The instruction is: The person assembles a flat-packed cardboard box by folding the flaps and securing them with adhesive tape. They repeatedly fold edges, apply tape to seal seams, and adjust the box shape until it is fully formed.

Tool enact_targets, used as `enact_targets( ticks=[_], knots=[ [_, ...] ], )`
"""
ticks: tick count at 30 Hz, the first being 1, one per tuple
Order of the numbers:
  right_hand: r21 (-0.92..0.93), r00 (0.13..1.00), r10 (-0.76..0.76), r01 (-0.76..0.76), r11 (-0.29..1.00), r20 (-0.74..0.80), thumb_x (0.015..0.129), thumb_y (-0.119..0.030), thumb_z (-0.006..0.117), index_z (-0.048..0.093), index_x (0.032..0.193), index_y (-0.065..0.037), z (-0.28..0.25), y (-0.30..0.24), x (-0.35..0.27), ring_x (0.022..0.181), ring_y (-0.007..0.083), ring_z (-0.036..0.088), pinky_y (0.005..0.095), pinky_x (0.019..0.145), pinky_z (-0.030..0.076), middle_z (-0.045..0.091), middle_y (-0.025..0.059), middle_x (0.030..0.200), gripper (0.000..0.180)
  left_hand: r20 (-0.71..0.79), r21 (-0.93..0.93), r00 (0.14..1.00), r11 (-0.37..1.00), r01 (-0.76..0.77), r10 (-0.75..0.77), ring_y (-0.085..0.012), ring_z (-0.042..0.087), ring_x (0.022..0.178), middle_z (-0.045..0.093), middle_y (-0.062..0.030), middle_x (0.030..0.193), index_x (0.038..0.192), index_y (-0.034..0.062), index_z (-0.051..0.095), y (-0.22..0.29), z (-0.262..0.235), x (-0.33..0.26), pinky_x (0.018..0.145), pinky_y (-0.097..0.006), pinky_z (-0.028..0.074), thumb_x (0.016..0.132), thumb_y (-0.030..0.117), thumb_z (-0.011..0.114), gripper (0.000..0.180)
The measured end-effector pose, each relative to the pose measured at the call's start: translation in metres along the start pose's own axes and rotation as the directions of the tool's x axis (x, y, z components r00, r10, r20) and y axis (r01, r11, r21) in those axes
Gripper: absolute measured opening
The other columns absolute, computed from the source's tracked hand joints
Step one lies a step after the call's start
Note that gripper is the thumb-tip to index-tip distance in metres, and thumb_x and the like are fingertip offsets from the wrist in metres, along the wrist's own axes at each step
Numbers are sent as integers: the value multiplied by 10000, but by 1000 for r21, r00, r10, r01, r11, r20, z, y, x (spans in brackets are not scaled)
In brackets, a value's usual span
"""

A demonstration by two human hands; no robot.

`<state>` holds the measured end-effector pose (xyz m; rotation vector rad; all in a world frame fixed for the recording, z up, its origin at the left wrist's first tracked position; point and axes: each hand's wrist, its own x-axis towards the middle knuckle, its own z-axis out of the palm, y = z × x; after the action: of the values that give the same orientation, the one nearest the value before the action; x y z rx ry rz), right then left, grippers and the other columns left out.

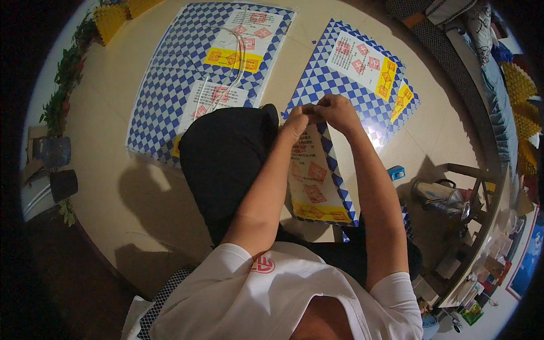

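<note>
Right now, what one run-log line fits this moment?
left hand, right hand: together at top edge of blue-checkered sheet | grip: unclear | floor left: pale cord on checkered sheets | floor ahead: overlapping checkered sheets

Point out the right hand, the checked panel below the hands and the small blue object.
Right hand (340,113): head view, back of the hand.
Checked panel (315,173): head view, printed face.
Small blue object (396,173): head view, upper side.

I note checked sheets glossy, plastic-looking; floor smooth, faint sheen; trousers matt cloth; shirt matt cloth.
</note>
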<state>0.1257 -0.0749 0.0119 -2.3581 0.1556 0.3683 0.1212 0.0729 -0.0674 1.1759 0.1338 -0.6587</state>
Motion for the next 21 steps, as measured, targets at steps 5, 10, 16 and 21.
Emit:
enact_targets(
  ticks=[5,10,16,21],
  knots=[
    [504,992,126,-100,858,-17,863,-184,722,714,983,-8,13,29,5,731,178,665,307,683,523,715,77,823,214,93,-57,995,998,-26,31,-172,674,946,721,-84,1034,1078,-12,694,5,5,-5,903,-288,501,838,46,561,280],
    [728,911,192,152,669,-366,921,-127,690,681,1100,8,4,60,6,736,133,585,258,715,496,650,23,833,225,187,54,982,997,-45,34,-155,627,1004,715,-62,1012,928,31,691,-10,-6,5,944,-268,423,830,148,670,154],
    [92,762,318,-324,941,-564,858,-387,755,466,1373,72,-9,218,-59,1178,396,576,439,973,477,542,314,1306,747,212,-1,969,992,-127,125,-148,608,931,698,-57,943,887,44,686,-6,0,4,921,-283,423,826,192,718,163],
    [206,779,627,-616,760,14,859,-373,731,473,1364,26,24,210,-146,1032,351,637,423,892,495,659,234,1115,692,175,18,976,991,-135,130,-140,596,909,689,-29,924,889,62,685,-12,-2,3,937,-283,386,867,191,660,134]
  ],
)
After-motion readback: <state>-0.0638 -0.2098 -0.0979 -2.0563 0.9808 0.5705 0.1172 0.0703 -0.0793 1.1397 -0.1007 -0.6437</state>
